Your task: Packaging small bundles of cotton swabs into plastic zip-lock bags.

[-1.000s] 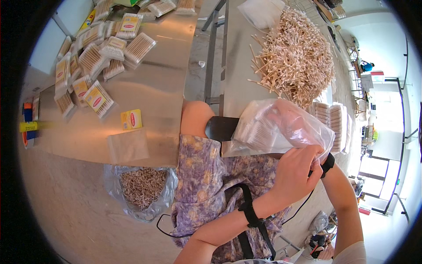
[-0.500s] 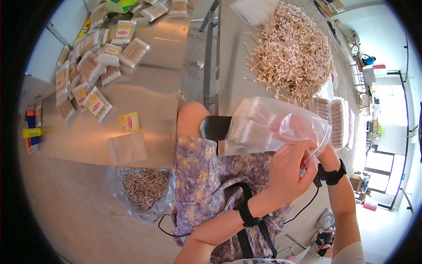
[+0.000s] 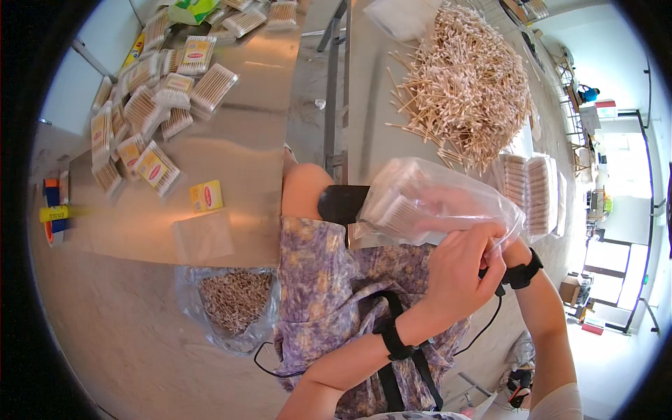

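Note:
My left hand (image 3: 465,269) pinches the open edge of a clear plastic bag (image 3: 483,192) in front of me. Inside this bag, seen hazily through the film, is my right hand (image 3: 444,203), its fingers around cotton swab packs (image 3: 402,203) at the bag's far-left end. The plastic blurs the exact grip. Beyond the bag, a large heap of loose cotton swabs (image 3: 469,84) covers part of the right-hand table (image 3: 371,105). Just right of the bag stand stacked swab bundles (image 3: 528,189).
Many swab packs (image 3: 143,108) lie on the left metal table (image 3: 245,126), with a yellow card (image 3: 206,196) and a small clear bag (image 3: 203,236) near its front. Below sits a plastic-lined container of swabs (image 3: 234,297). A dark flat piece (image 3: 341,204) projects beside my knee.
My right hand and wrist have shifted slightly left and deeper into the bag. The bag's opening has drawn closer round the wrist; the left hand keeps its pinch.

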{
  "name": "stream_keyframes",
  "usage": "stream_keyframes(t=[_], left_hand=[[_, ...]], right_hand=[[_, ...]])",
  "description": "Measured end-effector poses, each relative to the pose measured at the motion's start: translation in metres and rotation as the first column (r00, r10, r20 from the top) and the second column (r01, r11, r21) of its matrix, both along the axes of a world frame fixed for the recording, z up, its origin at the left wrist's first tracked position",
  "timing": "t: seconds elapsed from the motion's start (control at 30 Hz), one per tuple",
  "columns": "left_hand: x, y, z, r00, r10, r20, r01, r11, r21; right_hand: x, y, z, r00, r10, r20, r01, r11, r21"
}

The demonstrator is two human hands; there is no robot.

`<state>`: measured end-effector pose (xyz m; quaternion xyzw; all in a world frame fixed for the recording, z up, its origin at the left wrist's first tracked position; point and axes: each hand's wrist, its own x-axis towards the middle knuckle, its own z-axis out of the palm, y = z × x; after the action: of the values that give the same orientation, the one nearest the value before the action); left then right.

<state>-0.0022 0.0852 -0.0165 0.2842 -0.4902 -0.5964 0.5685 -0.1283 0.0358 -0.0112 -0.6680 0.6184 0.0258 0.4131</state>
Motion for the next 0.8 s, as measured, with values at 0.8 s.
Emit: stream_keyframes(t=[0.8], left_hand=[[0.005,-0.002,0.000,1.000,-0.005,-0.022,0.006,0.999,0.045]], right_hand=[[0.031,-0.014,0.006,0.993,-0.117,0.012,0.118,0.985,-0.123]])
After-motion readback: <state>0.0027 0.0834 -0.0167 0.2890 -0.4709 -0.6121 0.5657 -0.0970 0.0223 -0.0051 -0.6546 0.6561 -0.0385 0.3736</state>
